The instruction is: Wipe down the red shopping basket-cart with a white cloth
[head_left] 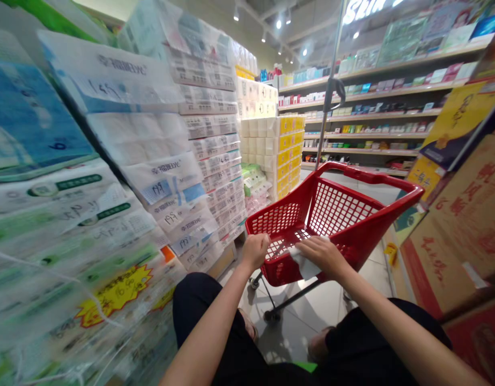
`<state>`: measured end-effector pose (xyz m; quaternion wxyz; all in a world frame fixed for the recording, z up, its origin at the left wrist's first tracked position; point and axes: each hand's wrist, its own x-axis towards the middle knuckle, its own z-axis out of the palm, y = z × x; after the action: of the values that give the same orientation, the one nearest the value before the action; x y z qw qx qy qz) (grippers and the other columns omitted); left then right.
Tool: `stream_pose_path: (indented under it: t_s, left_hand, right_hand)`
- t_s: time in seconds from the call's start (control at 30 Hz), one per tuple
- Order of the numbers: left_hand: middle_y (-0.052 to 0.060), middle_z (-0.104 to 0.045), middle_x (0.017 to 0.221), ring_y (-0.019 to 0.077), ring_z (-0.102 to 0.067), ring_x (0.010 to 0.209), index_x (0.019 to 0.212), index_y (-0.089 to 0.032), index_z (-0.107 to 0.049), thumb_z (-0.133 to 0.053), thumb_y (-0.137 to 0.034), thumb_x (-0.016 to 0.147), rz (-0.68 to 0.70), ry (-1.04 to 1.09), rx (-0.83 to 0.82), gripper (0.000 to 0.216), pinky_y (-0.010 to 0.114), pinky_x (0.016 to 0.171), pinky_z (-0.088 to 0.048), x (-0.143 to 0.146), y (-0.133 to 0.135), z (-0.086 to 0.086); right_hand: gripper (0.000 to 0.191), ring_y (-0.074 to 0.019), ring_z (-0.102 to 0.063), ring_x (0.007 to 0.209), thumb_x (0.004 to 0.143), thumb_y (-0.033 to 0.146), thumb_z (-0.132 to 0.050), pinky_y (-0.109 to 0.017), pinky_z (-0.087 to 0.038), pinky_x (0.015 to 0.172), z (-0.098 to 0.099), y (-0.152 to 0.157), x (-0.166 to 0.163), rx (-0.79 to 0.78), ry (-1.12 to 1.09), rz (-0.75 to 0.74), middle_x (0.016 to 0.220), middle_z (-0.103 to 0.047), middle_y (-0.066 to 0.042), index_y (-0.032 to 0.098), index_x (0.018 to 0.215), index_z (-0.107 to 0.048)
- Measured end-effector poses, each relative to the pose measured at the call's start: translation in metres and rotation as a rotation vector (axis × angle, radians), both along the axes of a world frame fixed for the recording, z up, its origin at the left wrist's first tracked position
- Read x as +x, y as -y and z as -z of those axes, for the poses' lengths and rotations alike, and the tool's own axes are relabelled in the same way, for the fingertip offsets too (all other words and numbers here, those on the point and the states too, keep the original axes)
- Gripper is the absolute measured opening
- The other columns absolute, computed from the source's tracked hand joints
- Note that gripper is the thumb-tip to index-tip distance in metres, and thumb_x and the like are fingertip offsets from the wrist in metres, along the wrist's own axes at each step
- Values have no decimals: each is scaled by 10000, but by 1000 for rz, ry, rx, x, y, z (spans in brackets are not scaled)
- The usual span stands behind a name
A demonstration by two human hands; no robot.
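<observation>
A red plastic shopping cart [352, 236] with perforated walls stands before me, and its basket holds nothing that I can see. My left hand [256, 251] is closed around the rim at the basket's near left corner. My right hand [322, 254] presses a white cloth [305, 265] over the near rim, its fingers bent across the top. The cloth hangs down the outer side of the basket; whether it is fabric or paper I cannot tell. My knees are on either side, close behind the cart.
Tall stacks of wrapped tissue packs [207, 128] line the left. Cardboard boxes [460, 225] stand close on the right. A metal pole [326, 102] rises behind the cart's left side. Farther back are shelves of small packages [376, 115]. Pale floor tiles [287, 321] show beneath the cart.
</observation>
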<state>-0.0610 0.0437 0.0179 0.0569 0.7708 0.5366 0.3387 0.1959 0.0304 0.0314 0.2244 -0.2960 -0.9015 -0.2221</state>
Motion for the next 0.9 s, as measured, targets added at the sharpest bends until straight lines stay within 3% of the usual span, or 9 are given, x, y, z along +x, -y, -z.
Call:
stream_pose_path:
  t_s: [0.13,0.23,0.4,0.53,0.63,0.77,0.9]
  left_hand:
    - [17,-647,745,145,-578,720,711,-187,-578,-258,-286,980,-42,-38,37,430,256,730,-369,12,4,0]
    - [19,-646,746,145,-578,722,721,-189,-572,-271,-251,978,-81,-47,53,400,261,720,-361,20,7,2]
    - [23,-625,760,156,-572,762,743,-188,-561,-296,-252,982,-62,-102,98,363,279,734,-363,32,16,5]
    - [17,-614,826,145,-574,802,802,-192,-572,-292,-304,1003,149,-160,116,363,273,767,-395,36,21,1]
    - [26,-621,972,142,-584,907,871,-200,-602,-292,-361,1010,274,-201,115,376,278,846,-419,31,10,-2]
    - [16,-573,1207,180,-482,1196,949,-232,-618,-313,-398,1004,175,-296,146,351,388,1082,-308,9,-21,0]
    - [19,-584,1124,185,-431,1247,1040,-247,-580,-362,-437,987,173,-424,219,293,428,1154,-193,-2,-40,7]
  right_hand:
    - [230,-172,-527,779,957,391,-469,-326,-335,725,14,19,-67,15,11,-29,825,-630,-33,202,920,-593]
    - [287,-174,-504,752,941,440,-482,-333,-306,693,19,26,-82,29,-51,54,791,-607,-37,190,823,-557]
    - [260,-167,-506,795,949,427,-475,-322,-319,745,15,17,-52,-36,-16,-55,834,-617,-26,199,852,-555]
    - [276,-186,-520,877,943,455,-471,-335,-341,814,12,10,-22,-113,-23,-40,898,-630,-46,200,894,-566]
    - [282,-204,-522,903,931,471,-480,-356,-367,832,13,6,-1,-158,-31,19,930,-629,-58,204,907,-568]
    - [259,-235,-514,986,927,455,-486,-406,-388,915,17,0,24,-159,-70,79,992,-617,-81,211,949,-569]
    - [221,-242,-505,1059,934,415,-476,-446,-356,1013,23,-7,41,-134,-113,122,1031,-603,-78,221,989,-566]
